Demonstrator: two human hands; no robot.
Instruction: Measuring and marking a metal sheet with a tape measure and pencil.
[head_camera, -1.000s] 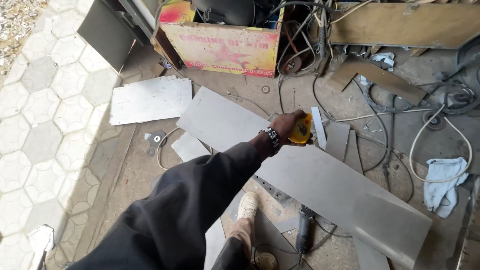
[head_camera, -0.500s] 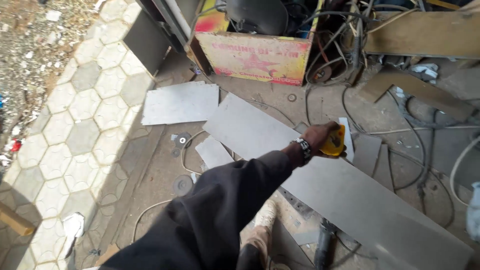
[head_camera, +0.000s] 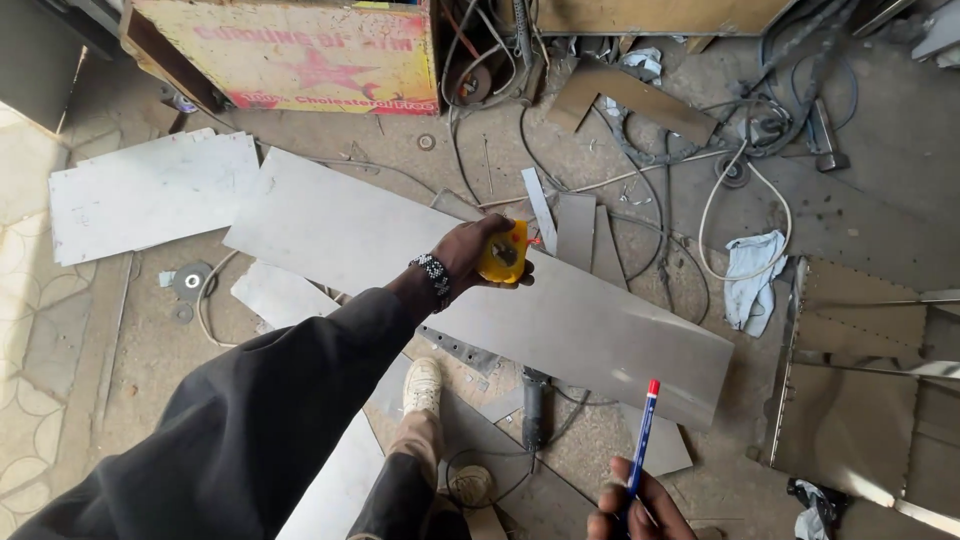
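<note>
Left hand (head_camera: 470, 255) is stretched out with fingers wrapped tight around a yellow tape measure (head_camera: 503, 255), held right over the long metal sheet (head_camera: 560, 320) lying on the floor. Right hand (head_camera: 635, 510) sits down at about 5 o'clock, pinching a blue pen (head_camera: 643, 440) with a red cap, tip up. Grinder (head_camera: 536, 405) lies by the shoe (head_camera: 422, 385), and a rag (head_camera: 752, 275) sits at 3 o'clock among the cables.

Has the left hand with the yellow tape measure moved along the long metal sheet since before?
No: left hand holds the tape measure over the sheet's upper edge, as earlier.
</note>
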